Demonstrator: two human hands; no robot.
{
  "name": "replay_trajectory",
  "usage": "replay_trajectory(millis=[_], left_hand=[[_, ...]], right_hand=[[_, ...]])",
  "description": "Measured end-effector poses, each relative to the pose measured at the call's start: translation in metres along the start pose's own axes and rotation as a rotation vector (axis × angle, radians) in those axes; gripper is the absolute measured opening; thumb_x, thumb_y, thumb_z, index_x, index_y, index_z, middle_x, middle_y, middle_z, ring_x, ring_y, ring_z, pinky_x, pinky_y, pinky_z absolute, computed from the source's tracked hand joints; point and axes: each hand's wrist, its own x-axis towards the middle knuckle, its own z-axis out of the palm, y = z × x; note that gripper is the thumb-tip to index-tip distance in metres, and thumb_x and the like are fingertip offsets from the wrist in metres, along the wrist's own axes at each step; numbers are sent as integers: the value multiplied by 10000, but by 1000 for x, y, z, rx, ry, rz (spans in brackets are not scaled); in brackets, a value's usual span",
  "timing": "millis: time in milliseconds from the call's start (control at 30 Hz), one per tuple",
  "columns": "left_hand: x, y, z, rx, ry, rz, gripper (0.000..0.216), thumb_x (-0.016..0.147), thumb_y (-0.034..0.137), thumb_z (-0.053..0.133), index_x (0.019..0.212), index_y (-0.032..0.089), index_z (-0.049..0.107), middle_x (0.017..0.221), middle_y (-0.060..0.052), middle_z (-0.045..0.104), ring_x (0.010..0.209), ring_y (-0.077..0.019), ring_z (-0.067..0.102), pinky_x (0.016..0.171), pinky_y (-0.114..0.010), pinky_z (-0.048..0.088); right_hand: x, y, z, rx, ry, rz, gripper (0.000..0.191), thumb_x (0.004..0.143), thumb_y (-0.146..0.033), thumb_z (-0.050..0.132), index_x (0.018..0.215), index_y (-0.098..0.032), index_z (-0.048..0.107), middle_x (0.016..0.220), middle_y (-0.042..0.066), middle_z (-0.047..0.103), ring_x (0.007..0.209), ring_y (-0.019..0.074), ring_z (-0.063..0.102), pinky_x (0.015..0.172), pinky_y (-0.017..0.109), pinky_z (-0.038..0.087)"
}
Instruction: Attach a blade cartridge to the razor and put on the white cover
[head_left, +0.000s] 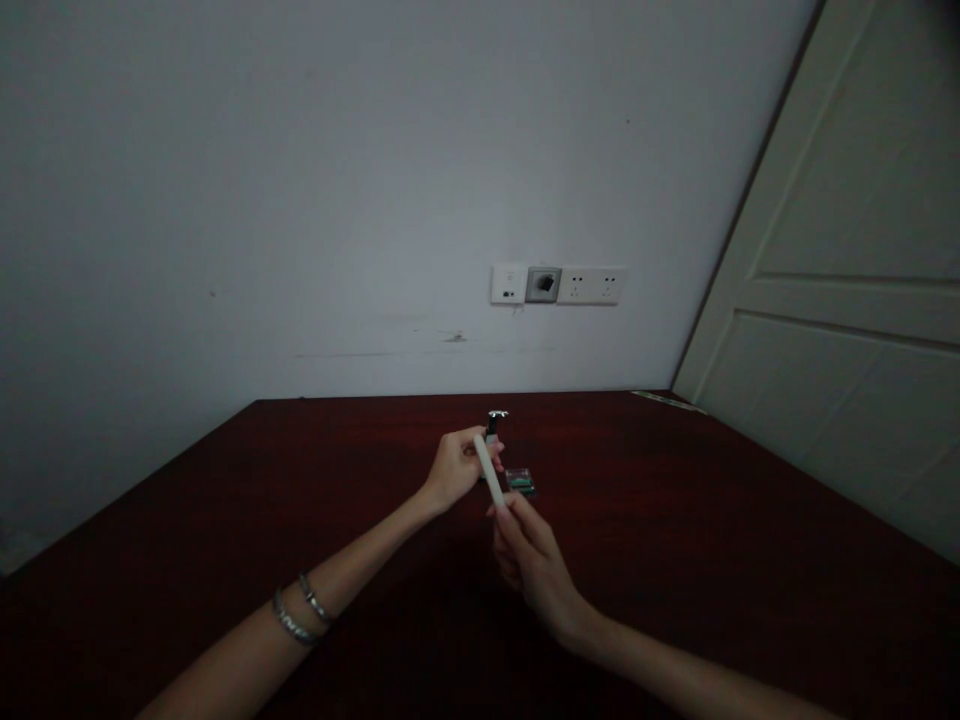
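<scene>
Both my hands meet over the middle of a dark red wooden table (675,520). My left hand (455,467) is closed round the upper end of a slim white stick-like object (489,470). My right hand (529,555) pinches its lower end with the fingertips. Just behind the left hand a small dark object with a shiny silver top (495,419) stands on the table. A small green and clear packet (520,481) lies on the table beside the hands. Two silver bracelets (301,612) sit on my left forearm.
A plain white wall rises behind the table, with a row of wall sockets (556,284) above the far edge. A cream panelled door (847,300) stands at the right. A thin pale strip (667,400) lies at the table's far right corner.
</scene>
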Motion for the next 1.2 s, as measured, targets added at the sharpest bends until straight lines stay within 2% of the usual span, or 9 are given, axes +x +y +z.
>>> replay_trajectory(millis=[100,200,300,367,567,667,800,1033,1200], left_hand=[[6,-1,-13,168,-17,126,153,756,273,584,778,131,638,759,-44,667,725,-158,622,690,-266,490],[12,-3,-30,318,-8,220,173,773,198,541,884,147,665,894,-63,689,851,-178,625,796,-299,478],[18,-6,-43,396,-5,303,255,763,103,483,935,152,664,990,-70,677,947,-182,611,895,-346,443],[19,-8,-47,432,-37,344,265,760,88,477,932,163,665,1018,-63,671,995,-181,596,958,-379,401],[17,-4,-48,497,-168,405,199,799,141,494,904,181,658,975,-50,684,1075,-187,564,1015,-426,346],[16,1,-49,483,-145,419,196,812,152,479,900,174,653,1002,-67,677,1073,-185,567,990,-413,388],[19,-1,-54,517,-103,466,190,811,143,488,909,181,646,1009,-56,675,1085,-182,559,1008,-424,375],[18,-13,-56,594,-195,517,202,817,124,488,935,171,644,1043,-74,663,1104,-190,546,1010,-429,373],[19,-12,-56,604,-154,547,229,817,108,477,971,171,635,1097,-83,640,1101,-189,547,1004,-443,382]], right_hand=[[5,-21,-7,-131,31,-191,246,844,-437,475,837,-194,513,527,-70,358,410,49,273,366,178,200],[19,-61,-26,-279,57,-380,217,833,-406,499,834,-199,561,560,-42,446,427,64,359,403,208,261],[35,-94,-53,-487,-46,-353,229,799,-405,538,794,-193,622,562,-24,477,453,86,403,436,233,291],[42,-101,-67,-620,-89,-303,245,771,-406,569,718,-182,652,545,-13,491,481,101,414,455,240,296],[50,-72,-75,-789,-225,-183,281,746,-414,590,660,-163,684,607,17,587,566,129,473,528,254,334],[56,-60,-84,-827,-193,-167,295,740,-421,589,637,-161,683,582,8,579,552,124,464,529,251,320],[58,-62,-97,-811,-142,-200,289,729,-409,601,588,-166,669,561,-1,563,548,126,456,533,253,314],[55,-62,-85,-811,-212,-224,279,761,-393,576,657,-159,686,594,5,592,564,123,475,545,248,324],[61,-57,-99,-813,-97,-233,311,752,-412,571,600,-155,659,570,-3,566,562,125,467,548,252,324]])
